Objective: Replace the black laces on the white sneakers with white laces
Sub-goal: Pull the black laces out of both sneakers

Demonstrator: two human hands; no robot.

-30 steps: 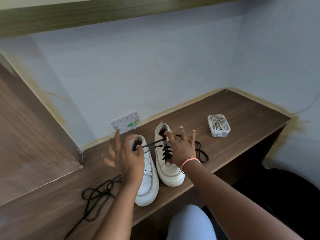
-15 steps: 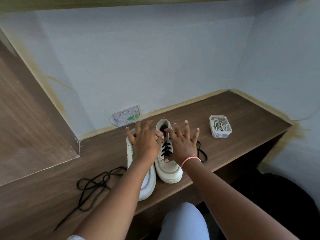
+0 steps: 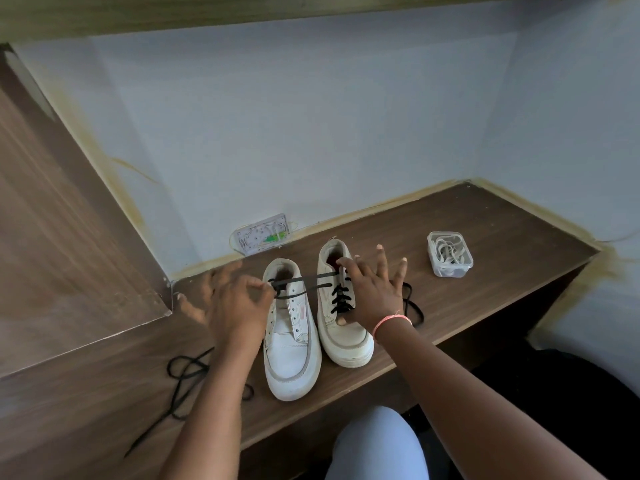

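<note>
Two white sneakers stand side by side on the wooden desk (image 3: 485, 271). The left sneaker (image 3: 289, 355) has bare eyelets. The right sneaker (image 3: 341, 337) still carries a black lace (image 3: 341, 299) through its lower eyelets. My left hand (image 3: 239, 306) pinches a loop of that lace, stretched taut leftward over the left sneaker's opening. My right hand (image 3: 372, 292) rests on the right sneaker with fingers spread, thumb by the tongue. The lace's loose end trails behind my right wrist. A removed black lace (image 3: 187, 372) lies tangled on the desk at left.
A clear plastic tub (image 3: 449, 253) with white laces sits on the desk at right. A wall socket plate (image 3: 263, 238) is behind the sneakers. A raised wooden side panel (image 3: 69, 254) borders the left. The desk's front edge runs just below the sneakers' toes.
My left hand has pulled leftward from the right sneaker, drawing a black lace loop out taut across the left sneaker. My right hand stays on the right sneaker.
</note>
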